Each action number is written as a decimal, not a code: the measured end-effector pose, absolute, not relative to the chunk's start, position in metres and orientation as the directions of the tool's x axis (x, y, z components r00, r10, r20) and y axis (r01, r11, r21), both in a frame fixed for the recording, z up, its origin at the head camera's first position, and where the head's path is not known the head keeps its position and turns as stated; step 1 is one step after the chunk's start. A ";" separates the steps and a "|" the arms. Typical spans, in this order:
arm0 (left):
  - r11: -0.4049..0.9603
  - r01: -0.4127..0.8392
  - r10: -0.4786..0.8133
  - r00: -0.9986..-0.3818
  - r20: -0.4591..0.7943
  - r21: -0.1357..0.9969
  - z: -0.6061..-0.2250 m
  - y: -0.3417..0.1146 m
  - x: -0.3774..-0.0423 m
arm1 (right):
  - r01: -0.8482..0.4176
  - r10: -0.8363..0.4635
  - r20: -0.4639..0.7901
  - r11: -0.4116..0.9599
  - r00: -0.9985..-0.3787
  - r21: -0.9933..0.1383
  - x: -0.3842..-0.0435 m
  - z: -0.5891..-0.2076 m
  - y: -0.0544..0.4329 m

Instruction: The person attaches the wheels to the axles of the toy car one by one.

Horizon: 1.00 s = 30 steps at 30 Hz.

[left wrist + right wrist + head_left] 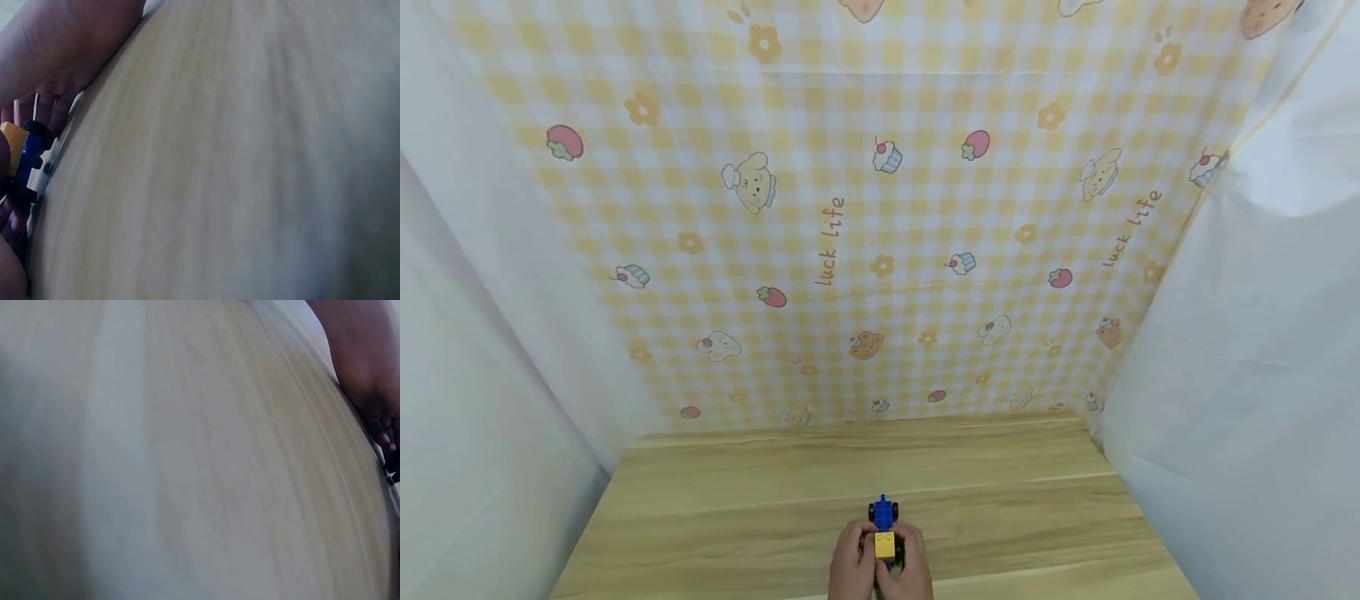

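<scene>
A small toy brick car (883,512) stands on the table at the bottom middle of the head view, its blue body pointing away from me, with black wheels at its sides. A yellow block (884,545) sits on its near part. My left hand (852,560) grips the car from the left, and my right hand (913,565) holds it from the right, thumbs close to the yellow block. At the left edge of the left wrist view, the blue body (27,156) and a black wheel (39,134) show between the hands. Fingers hide the car's near end.
The wood-grain table (737,500) spreads out around the hands. Behind it hangs a yellow checked cloth (880,217) with printed cupcakes and strawberries. White sheets (467,333) close off the left side, and another white sheet (1247,350) closes off the right.
</scene>
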State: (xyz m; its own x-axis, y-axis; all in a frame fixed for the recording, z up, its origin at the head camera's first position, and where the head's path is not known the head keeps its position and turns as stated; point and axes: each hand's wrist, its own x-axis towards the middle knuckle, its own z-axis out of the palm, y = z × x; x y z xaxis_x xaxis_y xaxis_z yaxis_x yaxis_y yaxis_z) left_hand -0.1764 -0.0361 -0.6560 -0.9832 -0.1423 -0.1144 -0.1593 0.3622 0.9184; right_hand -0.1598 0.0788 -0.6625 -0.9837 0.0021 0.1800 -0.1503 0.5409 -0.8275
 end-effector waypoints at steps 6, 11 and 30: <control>0.369 -0.097 -0.132 -0.990 -0.052 0.924 -0.659 -0.039 -0.172 | -0.134 0.014 0.166 0.530 -0.986 -0.837 -0.158 -0.661 0.075; 0.339 -0.109 -0.114 -0.991 -0.075 0.935 -0.661 -0.040 -0.173 | -0.084 0.014 0.106 0.513 -0.994 -0.854 -0.159 -0.662 0.076; 0.295 -0.073 -0.099 -0.994 -0.046 0.953 -0.663 -0.045 -0.173 | -0.199 0.024 0.246 0.515 -0.969 -0.834 -0.162 -0.668 0.074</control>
